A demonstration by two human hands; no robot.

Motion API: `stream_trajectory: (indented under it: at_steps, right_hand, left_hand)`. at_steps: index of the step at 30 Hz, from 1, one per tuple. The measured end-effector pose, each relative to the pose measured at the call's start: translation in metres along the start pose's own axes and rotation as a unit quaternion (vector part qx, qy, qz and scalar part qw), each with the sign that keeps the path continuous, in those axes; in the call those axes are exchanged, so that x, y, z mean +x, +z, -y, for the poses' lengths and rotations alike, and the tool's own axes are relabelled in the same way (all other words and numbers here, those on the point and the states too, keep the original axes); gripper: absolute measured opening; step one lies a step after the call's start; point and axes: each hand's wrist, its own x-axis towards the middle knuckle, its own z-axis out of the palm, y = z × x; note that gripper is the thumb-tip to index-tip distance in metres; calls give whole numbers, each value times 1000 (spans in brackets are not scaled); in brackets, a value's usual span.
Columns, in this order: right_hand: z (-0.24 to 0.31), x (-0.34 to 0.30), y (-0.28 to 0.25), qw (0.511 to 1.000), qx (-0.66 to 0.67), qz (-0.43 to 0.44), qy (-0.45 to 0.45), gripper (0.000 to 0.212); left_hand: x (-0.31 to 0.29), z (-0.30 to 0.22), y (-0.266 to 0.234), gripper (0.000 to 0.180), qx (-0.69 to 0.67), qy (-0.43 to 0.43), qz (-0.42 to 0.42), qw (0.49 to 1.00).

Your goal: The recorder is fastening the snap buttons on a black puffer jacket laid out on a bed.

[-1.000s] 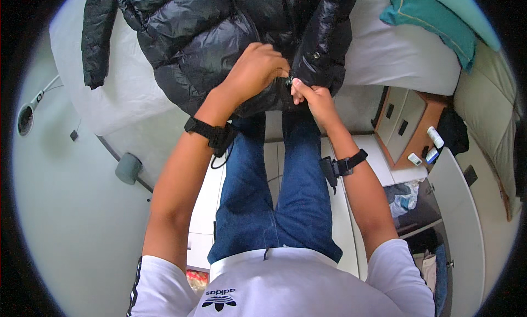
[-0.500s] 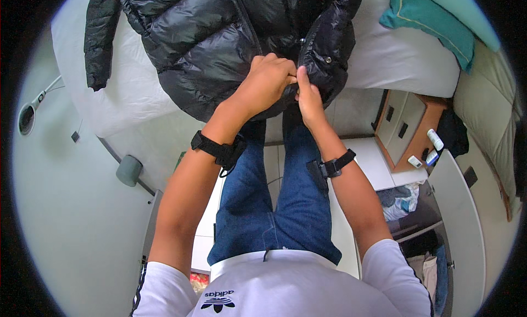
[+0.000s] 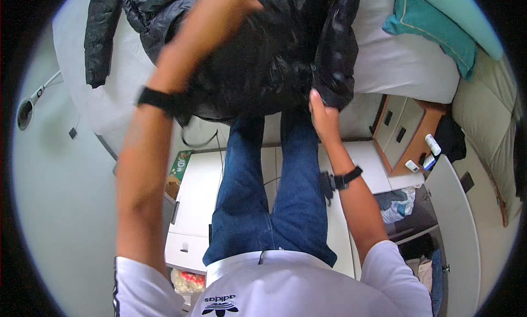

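Observation:
A shiny black puffer jacket point(image 3: 263, 70) lies spread over the edge of a white-covered bed, one sleeve stretched out at the left. Its front is parted, and a smoother dark inner side shows in the middle. My right hand point(image 3: 326, 119) pinches the lower right front edge of the jacket, thumb on top. Over the left part of the jacket is my left hand point(image 3: 222, 15), smeared by motion; its fingers cannot be made out. Both wrists wear black straps.
A teal pillow point(image 3: 431, 29) rests on the bed point(image 3: 406, 70) at the right. Beside it stands a wooden drawer unit point(image 3: 403, 130) with small white containers. Below, an open cabinet door point(image 3: 453, 224) sticks out near folded clothes. A white racket-shaped object point(image 3: 30, 106) is at the far left.
My left hand has moved up and left, away from my right hand, and the jacket's left front has folded back. My right hand has shifted slightly right and toward me, still on the edge.

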Motion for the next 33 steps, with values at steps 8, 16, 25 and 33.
stream_trajectory:
  at_steps: [8, 16, 25, 33]
  right_hand:
    - [20, -7, -33, 984, 71, 150, 62, 44]
    - [16, 5, -39, 976, 94, 187, 61, 46]
    - [29, 3, -33, 975, 90, 194, 53, 49]
    - [33, 3, -21, 983, 74, 83, 145, 50]
  left_hand:
    - [-12, -41, 28, 32, -118, 84, 167, 975]
    - [-60, -114, 84, 40, -298, -12, 72, 952]
    - [-58, -143, 105, 19, -480, -132, -23, 867]
    - [-56, -135, 101, 13, -374, -96, 19, 922]
